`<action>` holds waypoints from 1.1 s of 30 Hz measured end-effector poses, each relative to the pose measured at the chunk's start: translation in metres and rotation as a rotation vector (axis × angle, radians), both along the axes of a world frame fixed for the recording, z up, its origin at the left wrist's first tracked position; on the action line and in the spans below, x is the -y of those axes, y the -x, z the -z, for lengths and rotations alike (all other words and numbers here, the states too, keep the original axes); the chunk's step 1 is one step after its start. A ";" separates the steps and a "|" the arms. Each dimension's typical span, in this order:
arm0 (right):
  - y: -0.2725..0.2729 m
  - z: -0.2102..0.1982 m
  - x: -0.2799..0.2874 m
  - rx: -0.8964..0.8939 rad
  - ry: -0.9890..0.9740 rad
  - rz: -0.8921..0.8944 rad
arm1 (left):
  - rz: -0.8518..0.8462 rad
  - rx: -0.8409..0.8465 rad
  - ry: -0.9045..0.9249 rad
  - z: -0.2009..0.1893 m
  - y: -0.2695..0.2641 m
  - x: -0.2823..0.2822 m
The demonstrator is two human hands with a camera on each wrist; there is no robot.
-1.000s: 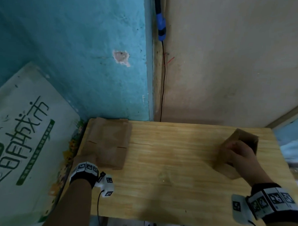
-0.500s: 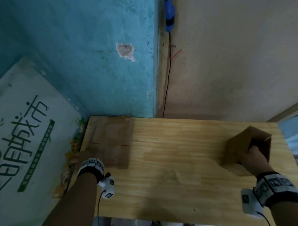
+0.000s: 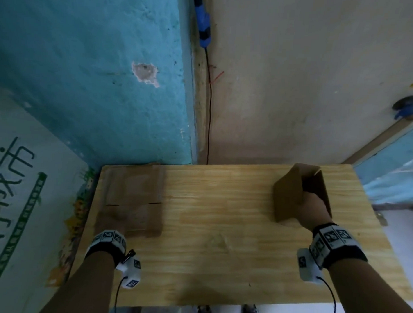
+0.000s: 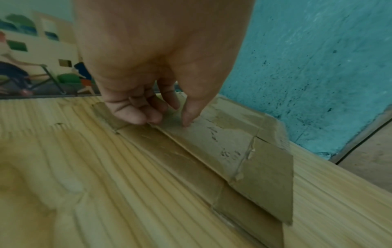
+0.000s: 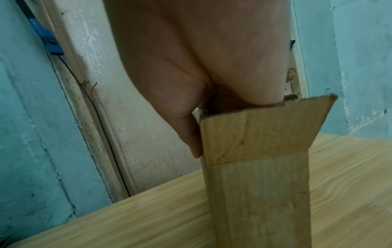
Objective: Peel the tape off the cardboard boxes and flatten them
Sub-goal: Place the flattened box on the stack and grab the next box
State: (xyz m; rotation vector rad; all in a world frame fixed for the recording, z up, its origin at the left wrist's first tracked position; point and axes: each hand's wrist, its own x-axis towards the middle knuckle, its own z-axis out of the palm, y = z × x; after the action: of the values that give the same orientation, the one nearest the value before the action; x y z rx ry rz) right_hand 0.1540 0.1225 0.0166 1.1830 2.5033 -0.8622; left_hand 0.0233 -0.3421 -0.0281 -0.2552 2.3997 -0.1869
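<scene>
Corner room, teal wall (image 3: pixel 86 70) on one side, beige wall (image 3: pixel 309 78) on the other, wooden table (image 3: pixel 221 238) pushed into the corner. Nearest you on the near left, your left hand (image 4: pixel 157 94) sits on the flattened box (image 3: pixel 133 198), fingertips (image 4: pixel 152 117) and thumb curled down onto its near end; cannot tell whether they pinch an edge or just press. That box lies flat along the table's left side, running back to the far edge, with torn paper patches where tape came off. Further out on the right, your right hand (image 3: pixel 313 207) grips the standing box (image 3: pixel 290 196): thumb on the outside, fingers inside its open top, closed around one wall. It stands upright on the table's far right, flaps open, still a hollow tube. Step in hand, as I read it: one box done, second one picked for collapsing. Next move calls for checking its bottom seam for leftover tape, hidden here, then pressing opposite corners together and laying it down.
</scene>
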 end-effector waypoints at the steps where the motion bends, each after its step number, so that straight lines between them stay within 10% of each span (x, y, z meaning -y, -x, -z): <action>1: -0.001 0.000 -0.001 0.003 0.000 0.006 | 0.062 0.010 0.017 0.003 -0.001 0.000; 6: -0.008 -0.002 -0.010 -0.008 0.031 0.021 | 0.272 0.086 0.100 0.007 -0.006 -0.007; 20: -0.019 -0.006 -0.020 -0.081 0.092 -0.008 | -0.089 -0.094 -0.260 -0.001 -0.004 -0.072; 26: -0.016 -0.020 -0.018 -0.396 0.323 -0.104 | -0.499 -0.461 -0.887 -0.030 0.022 -0.149; 33: -0.013 -0.049 -0.010 -0.525 0.740 -0.201 | -0.287 0.091 -1.469 -0.070 0.001 -0.220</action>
State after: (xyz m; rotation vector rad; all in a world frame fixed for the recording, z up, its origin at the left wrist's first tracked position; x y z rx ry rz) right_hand 0.1674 0.1329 0.0655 0.4863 2.2064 -1.9947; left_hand 0.0218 -0.1216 0.0415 0.1164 1.7937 1.5588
